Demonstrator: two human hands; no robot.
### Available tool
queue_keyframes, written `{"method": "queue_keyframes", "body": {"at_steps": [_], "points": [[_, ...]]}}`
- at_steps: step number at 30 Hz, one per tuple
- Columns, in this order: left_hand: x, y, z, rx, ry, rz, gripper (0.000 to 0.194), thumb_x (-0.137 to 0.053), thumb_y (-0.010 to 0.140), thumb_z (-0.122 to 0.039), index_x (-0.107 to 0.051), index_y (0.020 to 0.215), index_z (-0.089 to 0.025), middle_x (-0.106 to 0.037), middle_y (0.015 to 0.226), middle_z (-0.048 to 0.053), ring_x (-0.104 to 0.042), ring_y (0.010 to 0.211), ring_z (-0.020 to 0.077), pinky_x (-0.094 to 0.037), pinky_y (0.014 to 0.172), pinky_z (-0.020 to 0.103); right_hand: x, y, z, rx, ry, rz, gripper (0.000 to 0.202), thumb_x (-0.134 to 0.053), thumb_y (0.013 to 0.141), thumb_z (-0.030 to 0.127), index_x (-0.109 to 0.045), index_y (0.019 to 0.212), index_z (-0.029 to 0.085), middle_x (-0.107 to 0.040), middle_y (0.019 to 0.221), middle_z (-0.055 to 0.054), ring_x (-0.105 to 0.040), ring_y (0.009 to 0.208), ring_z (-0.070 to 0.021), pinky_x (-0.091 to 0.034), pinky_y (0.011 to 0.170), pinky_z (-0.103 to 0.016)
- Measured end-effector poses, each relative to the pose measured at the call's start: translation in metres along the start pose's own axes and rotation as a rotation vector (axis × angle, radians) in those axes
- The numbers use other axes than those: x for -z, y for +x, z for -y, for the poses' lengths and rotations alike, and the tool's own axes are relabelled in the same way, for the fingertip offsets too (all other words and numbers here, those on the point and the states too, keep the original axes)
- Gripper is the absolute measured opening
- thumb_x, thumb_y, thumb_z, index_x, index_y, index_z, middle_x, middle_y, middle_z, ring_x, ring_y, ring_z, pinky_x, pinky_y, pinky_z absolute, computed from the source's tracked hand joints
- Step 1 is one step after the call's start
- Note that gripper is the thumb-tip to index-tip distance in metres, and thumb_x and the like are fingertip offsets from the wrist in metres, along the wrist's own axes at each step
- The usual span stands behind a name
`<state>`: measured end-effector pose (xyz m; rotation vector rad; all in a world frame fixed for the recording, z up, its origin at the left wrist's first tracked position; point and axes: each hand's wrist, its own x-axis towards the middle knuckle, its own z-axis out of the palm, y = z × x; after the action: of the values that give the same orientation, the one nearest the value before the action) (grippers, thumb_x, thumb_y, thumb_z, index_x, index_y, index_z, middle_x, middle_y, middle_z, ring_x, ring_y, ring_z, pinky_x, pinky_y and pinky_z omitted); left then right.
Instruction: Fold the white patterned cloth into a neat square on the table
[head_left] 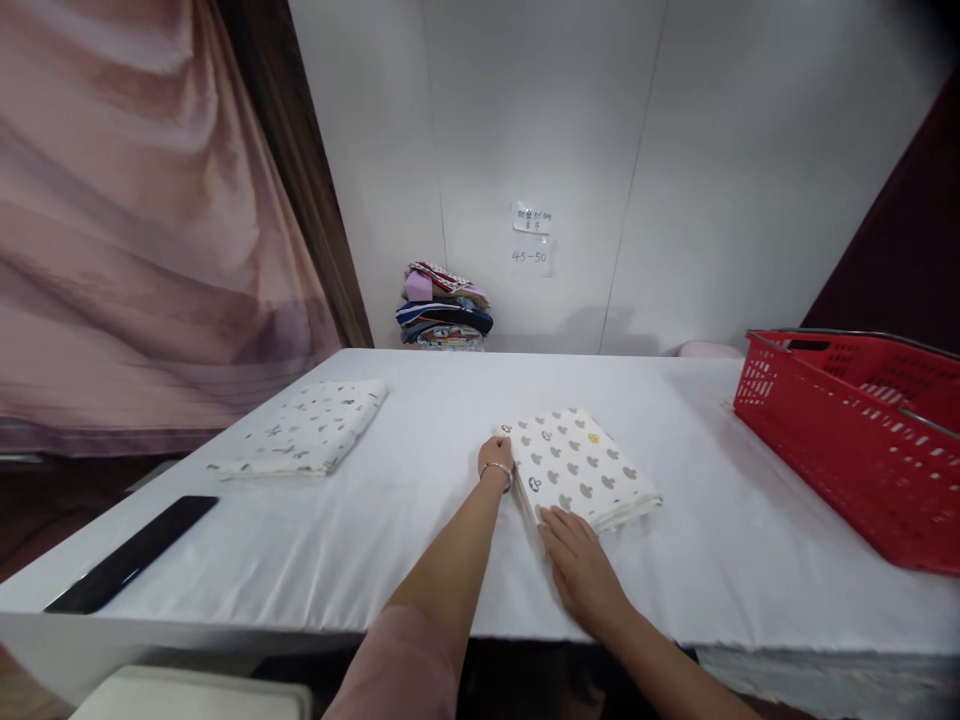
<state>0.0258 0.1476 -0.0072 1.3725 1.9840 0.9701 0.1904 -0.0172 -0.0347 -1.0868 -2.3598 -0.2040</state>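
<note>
A folded white cloth [574, 465] with grey-green mushroom-like prints, a few of them red, purple or yellow, lies at an angle on the table. My left hand [495, 457], with a bracelet at its wrist, is closed at the cloth's far left corner, its fingers curled in and partly hidden. At the near left corner rests my right hand [581, 570], fingers stretched out over the cloth's edge. Layered edges show on the cloth's near right side. Further left lies another folded white cloth [311, 430] with small dark prints, apart from both hands.
White sheeting covers the table [442, 400]. A red plastic basket [847, 440] stands at the right. Toward the front left edge lies a flat black object [139, 555]. Folded fabrics [444, 305] are stacked against the back wall below paper notes [532, 238]. A pink curtain [150, 220] hangs at left.
</note>
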Motion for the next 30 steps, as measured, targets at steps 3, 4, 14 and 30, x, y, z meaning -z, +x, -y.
{"method": "queue_keyframes", "body": {"at_steps": [3, 4, 14, 30], "points": [[0.0, 0.001, 0.0, 0.011, 0.018, 0.01, 0.025, -0.047, 0.081, -0.028, -0.068, 0.085, -0.017, -0.068, 0.097, 0.009, -0.061, 0.091, 0.0196, -0.042, 0.075, 0.024, -0.001, -0.001, 0.0, 0.002, -0.003, -0.004, 0.054, -0.039, 0.07, 0.0, -0.049, 0.122, 0.015, -0.042, 0.135, -0.009, -0.032, 0.127, -0.0235, -0.032, 0.101, -0.046], [0.001, 0.001, -0.001, 0.018, 0.024, 0.012, 0.025, -0.047, 0.081, -0.03, -0.069, 0.085, -0.016, -0.068, 0.097, 0.01, -0.062, 0.09, 0.0201, -0.042, 0.074, 0.024, -0.001, -0.001, 0.0, 0.003, -0.005, -0.004, 0.054, -0.039, 0.07, 0.0, -0.049, 0.122, 0.014, -0.042, 0.135, -0.009, -0.032, 0.127, -0.0237, -0.032, 0.101, -0.046], [0.0, 0.025, -0.011, 0.077, 0.06, 0.065, 0.034, -0.045, 0.081, -0.042, -0.068, 0.077, -0.018, -0.069, 0.091, 0.012, -0.064, 0.083, 0.022, -0.044, 0.069, 0.027, -0.001, -0.001, -0.001, 0.003, 0.007, 0.012, 0.058, -0.039, 0.069, 0.002, -0.046, 0.125, 0.016, -0.04, 0.137, -0.01, -0.031, 0.128, -0.0245, -0.034, 0.1, -0.049], [-0.004, 0.043, 0.0, 0.091, 0.0, 0.083, 0.033, -0.044, 0.081, -0.042, -0.068, 0.083, -0.02, -0.07, 0.084, 0.006, -0.064, 0.075, 0.0172, -0.044, 0.062, 0.023, 0.003, 0.0, 0.001, -0.002, 0.043, -0.023, 0.058, -0.042, 0.07, 0.003, -0.043, 0.127, 0.015, -0.04, 0.137, -0.01, -0.03, 0.129, -0.0229, -0.031, 0.102, -0.047]]}}
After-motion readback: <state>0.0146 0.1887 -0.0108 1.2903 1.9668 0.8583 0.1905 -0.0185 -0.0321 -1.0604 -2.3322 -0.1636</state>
